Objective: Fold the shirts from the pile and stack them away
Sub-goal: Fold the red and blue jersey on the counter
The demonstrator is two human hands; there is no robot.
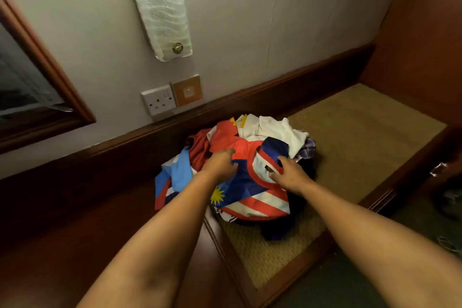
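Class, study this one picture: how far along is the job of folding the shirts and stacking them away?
Done: nothing shows as folded or stacked; the pile of shirts lies crumpled on the woven mat. In hand: the left hand and right hand both grasp the flag-print shirt on top. Left: folding it, then the white shirt and the others.

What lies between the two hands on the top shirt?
In the head view, the flag-print shirt's red-trimmed neck opening lies between the left hand and right hand.
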